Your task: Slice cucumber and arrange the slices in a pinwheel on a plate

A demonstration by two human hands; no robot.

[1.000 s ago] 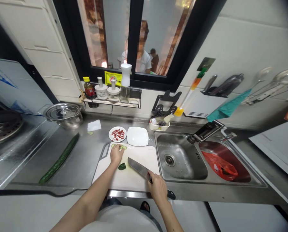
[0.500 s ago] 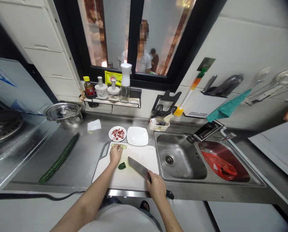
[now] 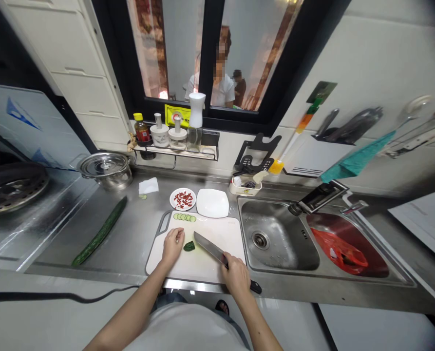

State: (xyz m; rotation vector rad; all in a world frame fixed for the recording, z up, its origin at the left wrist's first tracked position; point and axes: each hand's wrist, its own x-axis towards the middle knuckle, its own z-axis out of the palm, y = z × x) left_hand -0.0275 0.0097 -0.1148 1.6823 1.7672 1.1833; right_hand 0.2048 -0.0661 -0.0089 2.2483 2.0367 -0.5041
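My right hand [image 3: 236, 275] is wrapped round the black handle of a kitchen knife [image 3: 210, 249], its broad blade slanting up to the left over the white cutting board [image 3: 202, 268]. Just left of the blade tip lies a short dark-green piece of cucumber [image 3: 189, 246]. Beside that piece is my left hand [image 3: 173, 245], its fingers loosely bent and nothing visible in them. Several pale cucumber slices [image 3: 184, 217] overlap in a row along the board's top edge. On the counter to the left lies a long whole cucumber [image 3: 101, 233].
Behind the board stand a small plate of chopped red bits [image 3: 182, 199] and a white square plate [image 3: 212, 203]. A steel sink [image 3: 283, 261] with a red plastic bag [image 3: 339, 253] adjoins on the right. A lidded pot [image 3: 107, 170] sits back left. Someone in white [image 3: 222, 91] shows through the window.
My left hand has moved away from the cucumber slices, down toward the short piece, leaving the row uncovered. The knife stays in my right hand. The view has shifted slightly.
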